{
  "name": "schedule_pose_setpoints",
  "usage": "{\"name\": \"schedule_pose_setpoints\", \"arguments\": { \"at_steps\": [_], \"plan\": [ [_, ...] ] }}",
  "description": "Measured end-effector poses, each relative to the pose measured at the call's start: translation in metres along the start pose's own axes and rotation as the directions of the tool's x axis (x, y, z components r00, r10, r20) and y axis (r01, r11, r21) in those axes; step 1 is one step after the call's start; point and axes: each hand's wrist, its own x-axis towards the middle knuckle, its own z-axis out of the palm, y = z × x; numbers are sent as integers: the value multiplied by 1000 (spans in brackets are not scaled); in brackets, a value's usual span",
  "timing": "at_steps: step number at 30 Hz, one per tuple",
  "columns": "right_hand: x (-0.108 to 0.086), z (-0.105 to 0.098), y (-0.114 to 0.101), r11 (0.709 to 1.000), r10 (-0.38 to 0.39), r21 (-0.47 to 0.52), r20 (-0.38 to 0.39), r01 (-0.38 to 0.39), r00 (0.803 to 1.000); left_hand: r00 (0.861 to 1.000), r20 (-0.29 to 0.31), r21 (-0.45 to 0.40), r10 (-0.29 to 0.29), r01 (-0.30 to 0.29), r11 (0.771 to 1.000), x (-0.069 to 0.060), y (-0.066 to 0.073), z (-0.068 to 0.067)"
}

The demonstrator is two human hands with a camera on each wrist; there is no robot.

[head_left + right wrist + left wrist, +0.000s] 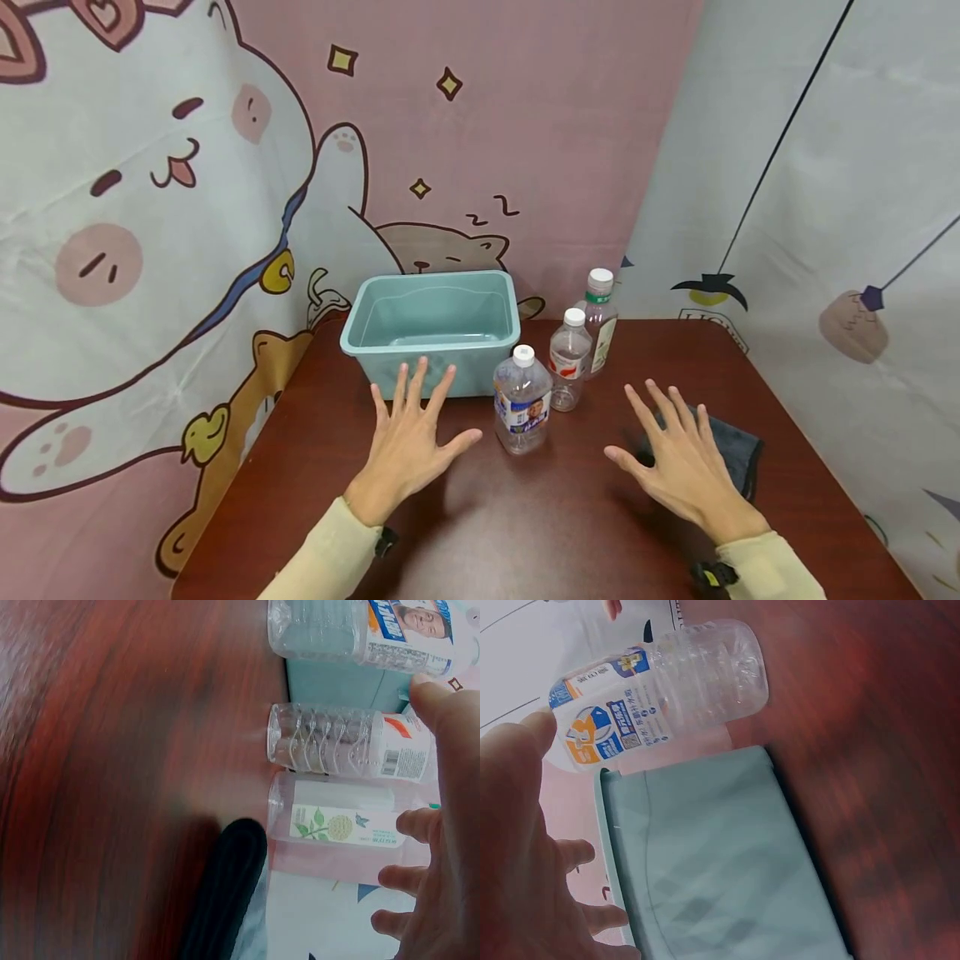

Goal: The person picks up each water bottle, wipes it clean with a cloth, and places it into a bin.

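My left hand [408, 450] hovers over the table with its fingers spread, in front of a light teal plastic bin [431, 360]. It holds nothing. Just right of it stands a squat clear bottle [522, 400] with a white cap and a blue-and-white label. Behind that are a slimmer clear bottle [570, 358] with a red-and-white label and a taller bottle [600, 321] with a green neck band and a pale plant label. All three stand upright, capped. My right hand [686, 462], fingers also spread, is held above a folded dark grey cloth [738, 454], partly hiding it.
A reddish-brown wooden table [517, 533] carries everything. Fabric walls with cartoon prints [525, 108] close off the back and both sides. The bin stands at the back left, near the back wall. Dark straps [716, 575] sit at both wrists.
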Motion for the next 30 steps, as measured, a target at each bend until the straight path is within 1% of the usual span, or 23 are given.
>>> {"name": "schedule_pose_setpoints", "arguments": {
  "at_steps": [7, 11, 15, 18, 21, 23, 25, 28, 30],
  "plan": [
    [0, -7, 13, 1000, 24, 12, 57, -25, 998, 996, -47, 14, 71, -70, 997, 9, 10, -6],
    [-1, -8, 24, 1000, 28, 7, 73, -28, 997, 991, -80, -23, 106, -108, 994, 15, 17, -8],
    [-5, -9, 38, 1000, 19, -7, 90, -18, 996, 987, -91, -61, 134, -140, 988, 20, 25, -8],
    [-7, -12, 47, 1000, 19, -21, 110, -17, 994, 980, -115, -82, 161, -171, 982, 24, 30, -9],
    [-7, -15, 54, 999, 35, -40, 135, -30, 990, 967, -165, -107, 195, -214, 971, 29, 35, -11],
    [-6, -16, 58, 998, 50, -48, 150, -44, 987, 955, -199, -118, 219, -245, 962, 34, 39, -13],
    [-5, -17, 63, 997, 60, -53, 162, -52, 985, 940, -234, -122, 248, -282, 952, 39, 43, -14],
    [-4, -16, 69, 997, 69, -50, 190, -61, 979, 924, -259, -119, 282, -320, 940, 46, 51, -16],
    [-3, -14, 74, 997, 73, -48, 213, -65, 974, 920, -263, -124, 291, -331, 935, 51, 57, -16]
  ]
}}
